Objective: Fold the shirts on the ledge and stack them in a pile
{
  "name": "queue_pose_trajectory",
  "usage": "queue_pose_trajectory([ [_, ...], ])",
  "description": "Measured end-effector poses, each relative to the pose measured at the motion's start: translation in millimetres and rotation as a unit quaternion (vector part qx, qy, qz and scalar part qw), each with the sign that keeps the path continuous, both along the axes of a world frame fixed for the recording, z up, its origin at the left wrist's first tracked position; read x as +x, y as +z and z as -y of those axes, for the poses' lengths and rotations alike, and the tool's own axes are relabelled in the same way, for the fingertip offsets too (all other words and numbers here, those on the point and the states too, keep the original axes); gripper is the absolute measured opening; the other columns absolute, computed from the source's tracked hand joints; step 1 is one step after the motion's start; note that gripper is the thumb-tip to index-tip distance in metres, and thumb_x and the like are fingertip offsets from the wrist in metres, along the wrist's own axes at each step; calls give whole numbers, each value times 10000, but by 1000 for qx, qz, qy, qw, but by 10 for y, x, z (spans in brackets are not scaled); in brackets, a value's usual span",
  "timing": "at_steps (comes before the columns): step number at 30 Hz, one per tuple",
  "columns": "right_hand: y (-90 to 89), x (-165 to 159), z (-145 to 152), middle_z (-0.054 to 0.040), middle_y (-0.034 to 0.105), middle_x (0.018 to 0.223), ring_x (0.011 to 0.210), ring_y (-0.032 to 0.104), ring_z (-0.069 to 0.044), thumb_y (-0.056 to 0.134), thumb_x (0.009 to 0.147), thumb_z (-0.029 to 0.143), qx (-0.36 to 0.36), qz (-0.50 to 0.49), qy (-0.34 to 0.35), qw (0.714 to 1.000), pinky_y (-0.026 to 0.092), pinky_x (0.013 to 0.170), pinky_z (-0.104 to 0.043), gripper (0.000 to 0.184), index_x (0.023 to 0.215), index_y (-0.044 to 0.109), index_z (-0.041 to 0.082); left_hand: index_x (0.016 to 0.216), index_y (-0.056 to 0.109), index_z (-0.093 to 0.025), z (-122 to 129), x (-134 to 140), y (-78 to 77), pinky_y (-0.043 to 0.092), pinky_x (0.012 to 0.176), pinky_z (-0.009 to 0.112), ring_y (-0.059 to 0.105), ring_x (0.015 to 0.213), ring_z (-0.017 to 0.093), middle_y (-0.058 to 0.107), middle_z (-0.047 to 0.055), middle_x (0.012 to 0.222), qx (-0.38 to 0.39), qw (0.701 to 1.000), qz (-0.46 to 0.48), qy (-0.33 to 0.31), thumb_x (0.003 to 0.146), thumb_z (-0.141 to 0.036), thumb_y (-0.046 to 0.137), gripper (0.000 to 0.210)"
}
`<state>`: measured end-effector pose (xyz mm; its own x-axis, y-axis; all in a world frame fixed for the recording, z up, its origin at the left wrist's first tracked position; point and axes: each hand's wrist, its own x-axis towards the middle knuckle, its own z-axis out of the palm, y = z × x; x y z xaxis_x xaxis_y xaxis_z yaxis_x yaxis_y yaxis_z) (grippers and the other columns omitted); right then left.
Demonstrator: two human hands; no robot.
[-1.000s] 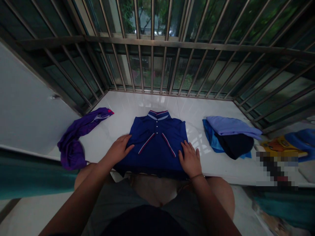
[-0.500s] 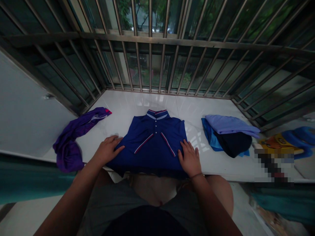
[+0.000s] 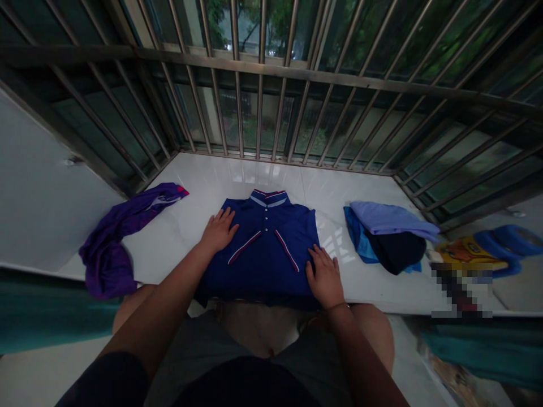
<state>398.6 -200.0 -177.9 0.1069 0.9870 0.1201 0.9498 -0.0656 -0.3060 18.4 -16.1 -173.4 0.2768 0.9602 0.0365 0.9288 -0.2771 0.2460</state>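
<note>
A dark blue polo shirt (image 3: 265, 254) lies front up on the white ledge, its striped collar toward the window. Both sleeves are folded in over the chest, their red and white cuffs slanting apart. On the shirt's left edge, near the shoulder, my left hand (image 3: 219, 229) rests with fingers spread. My right hand (image 3: 326, 276) lies on the lower right edge, also with fingers apart. Neither hand grips the cloth. The hem hangs at the front edge of the ledge, above my lap.
A crumpled purple garment (image 3: 114, 249) lies at the left. To the right is a pile of folded clothes (image 3: 390, 223), lilac, navy and bright blue. Past it stand a yellow and blue container (image 3: 475, 249) and a blurred-out dark item. Metal bars (image 3: 271, 68) fence the window behind the white ledge (image 3: 186, 226).
My left hand has moved up the shirt's left edge, from the lower side to near the shoulder. My right hand stays at the lower right edge. The view has shifted slightly.
</note>
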Motion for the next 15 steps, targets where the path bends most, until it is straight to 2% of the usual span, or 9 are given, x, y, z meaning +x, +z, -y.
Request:
queue_pose_trajectory([
  [6,-30,-15,27,-154,605,1727,1653,489,-351,434,1145,338,13,-7,-1,1000,305,1367,-672,500,1555,686,204,1795,456,-196,-82,-68,-49,269,1419,656,334,1755,406,352,160,1887,-1,999,8,54,1161,-565,415,735],
  [9,3,-37,41,-144,616,1717,1622,514,-372,439,1152,359,10,1,-20,1000,240,1356,-757,480,1547,684,238,1797,453,-216,-131,-103,-48,277,1410,665,353,1746,404,373,154,1881,-11,997,9,75,1170,-536,393,706],
  [11,72,-16,-8,-131,664,1664,1539,580,-390,443,1164,392,2,9,-32,999,231,1327,-805,439,1482,721,272,1783,474,-221,-206,-103,-14,280,1397,691,380,1729,413,406,155,1868,-11,997,3,81,1170,-490,392,674],
  [13,176,44,-161,-142,753,1514,1381,676,-377,435,1175,411,-1,15,-31,999,354,1288,-721,413,1343,784,267,1753,509,-195,-320,-87,45,321,1375,686,449,1682,422,474,186,1827,1,996,-4,85,1156,-440,419,652],
  [15,289,136,-441,-170,792,1361,1239,725,-343,419,1183,402,15,18,-25,999,485,1197,-552,429,1267,805,234,1728,523,-141,-475,-62,120,413,1316,653,523,1608,444,560,251,1745,21,995,-5,99,1131,-452,475,675],
])
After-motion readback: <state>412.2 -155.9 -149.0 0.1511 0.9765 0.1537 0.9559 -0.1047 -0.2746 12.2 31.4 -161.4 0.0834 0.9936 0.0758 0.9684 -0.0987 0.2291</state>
